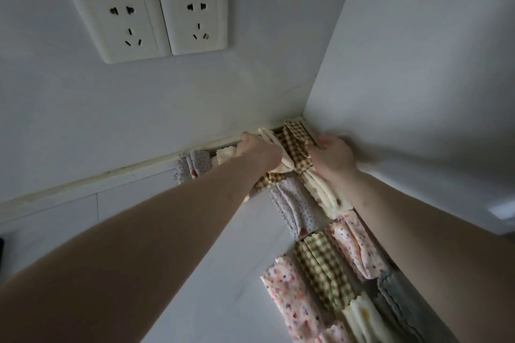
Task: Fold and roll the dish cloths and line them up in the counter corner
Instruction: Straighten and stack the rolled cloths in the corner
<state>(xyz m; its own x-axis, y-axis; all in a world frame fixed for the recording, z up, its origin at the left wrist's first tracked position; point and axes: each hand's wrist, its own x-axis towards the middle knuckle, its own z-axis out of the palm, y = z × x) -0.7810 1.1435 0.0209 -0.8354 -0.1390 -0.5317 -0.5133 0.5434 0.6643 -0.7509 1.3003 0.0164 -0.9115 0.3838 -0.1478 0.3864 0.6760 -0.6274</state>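
Both hands are reaching into the corner where the bench (pixel 245 245) meets the two walls. The left hand (pixel 257 152) is lying with its fingers curled over a cream rolled cloth (pixel 274 145) just out from the corner and appears to be gripping it. The right hand (pixel 331 157) is sitting against the side wall (pixel 418 92) with its fingers pressed to a brown checked rolled cloth (pixel 296 139), the one lying deepest in the corner; whether those fingers are curling round the cloth or lying flat on it cannot be told — they are hidden behind the cloth.

Leading away from the corner along the side wall, more rolled cloths are lying in rows: a cream one with a scalloped edge (pixel 326 195) under the right wrist, a grey dotted one (pixel 295 206) beside it, then a pink floral one (pixel 355 245), a brown-and-green checked one (pixel 320 267), another floral one (pixel 289 298) and a grey one (pixel 401 298) nearest the camera.

Along the back wall (pixel 139 108), left of the corner, a second grey dotted roll (pixel 193 166) and a cream roll (pixel 224 154) are lying side by side — the cream one just beside the left hand. Two white wall sockets (pixel 150 19) are set high on the back wall, well away from the corner.
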